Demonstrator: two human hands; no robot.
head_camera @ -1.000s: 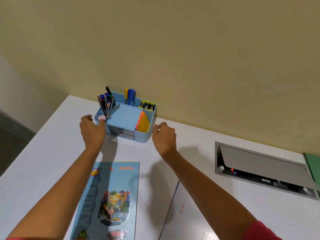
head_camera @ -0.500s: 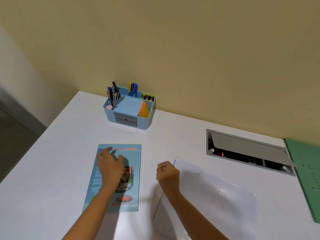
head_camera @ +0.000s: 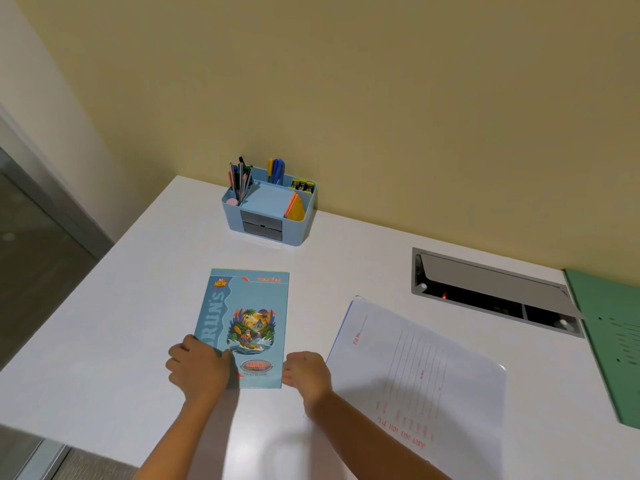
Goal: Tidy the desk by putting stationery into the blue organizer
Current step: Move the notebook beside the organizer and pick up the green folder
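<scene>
White laminate covered the counter point(head_camera: 104, 341), which filled the lower part of the frame below a yellow wall. The blue organizer point(head_camera: 270, 211) stood at upper centre, close to the wall, well apart from both hands. Its left compartment held upright pens and pencils point(head_camera: 240, 178), a rear compartment held blue and yellow markers point(head_camera: 276, 169), a small rear-right section held black-and-yellow clips point(head_camera: 303, 185), and orange and yellow sticky notes point(head_camera: 295, 207) leaned in the right slot.

A blue notebook point(head_camera: 247, 323) with a printed cover lay flat at centre frame. The left hand point(head_camera: 199, 370) rested on its lower left corner, fingers curled loosely over the edge; whether it gripped the cover I cannot tell. The right hand point(head_camera: 304, 374) sat at the notebook's lower right edge, fingers curled in and narrow, touching or just beside the cover.

A white file folder point(head_camera: 415, 368) lay at lower right, a green folder point(head_camera: 609, 341) at the right edge, and a grey cable hatch point(head_camera: 491, 289) between them and the wall.
</scene>
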